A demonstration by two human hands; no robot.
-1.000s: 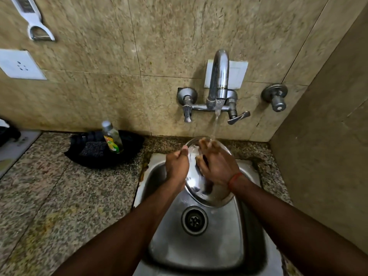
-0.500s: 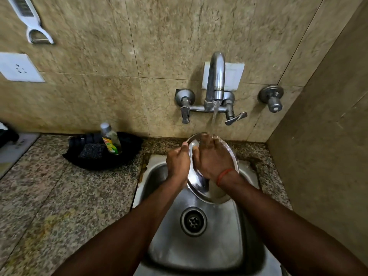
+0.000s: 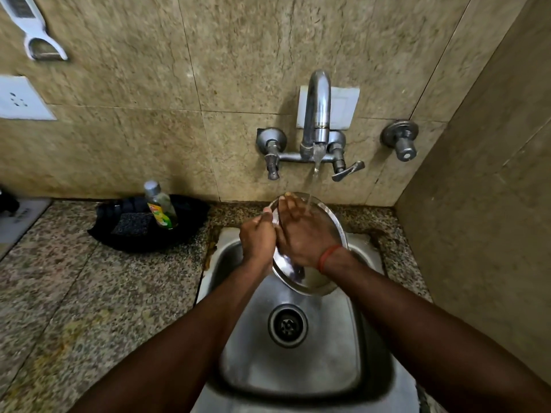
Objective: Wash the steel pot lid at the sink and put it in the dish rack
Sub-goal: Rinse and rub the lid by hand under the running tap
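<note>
Left hand (image 3: pixel 257 239) grips lid (image 3: pixel 310 278); right hand (image 3: pixel 301 234) flat.

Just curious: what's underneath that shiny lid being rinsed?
Below the steel pot lid lies the sink basin, its drain showing nearer the camera. The basin's back part is hidden by the lid and both hands.

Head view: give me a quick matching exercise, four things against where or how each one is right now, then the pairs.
Things:
1. steel pot lid
2. soap bottle
3. tap
4. peeler

States:
A. hanging on the wall, upper left
B. running water
C. held tilted over the sink by the left hand, right hand flat on it
D. standing in the black holder on the counter

Pairs: 1-C, 2-D, 3-B, 4-A
</note>
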